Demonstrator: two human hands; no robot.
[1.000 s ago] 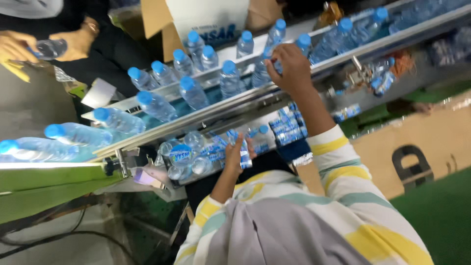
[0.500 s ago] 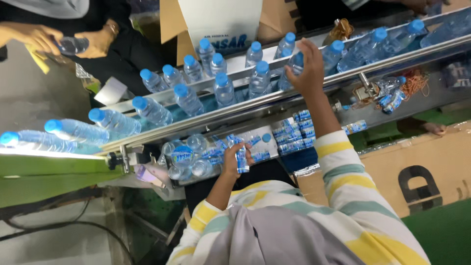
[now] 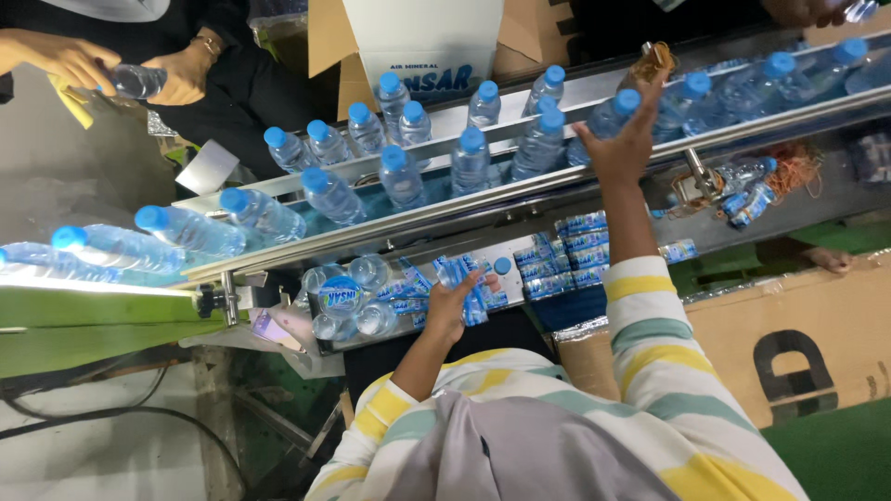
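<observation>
Clear water bottles with blue caps (image 3: 471,160) stand and lie along a metal conveyor (image 3: 520,190) that crosses the view. My right hand (image 3: 624,147), in a striped sleeve, reaches up to the belt and closes around one upright bottle (image 3: 614,113). Lower down, my left hand (image 3: 447,311) grips a bundle of blue label sleeves (image 3: 469,286) over a tray below the rail. Stacks of the same blue labels (image 3: 568,258) lie just right of it.
At upper left a co-worker's hands (image 3: 176,74) hold a bottle (image 3: 137,82). An open cardboard box (image 3: 418,42) stands behind the belt and another carton (image 3: 817,325) sits at lower right. Loose bottles (image 3: 357,297) rest under the rail. A green frame (image 3: 83,320) lies at left.
The bottles have travelled along the belt. My right hand has stayed on the belt among the bottles, shifting a little right. My left hand remains on the label bundle.
</observation>
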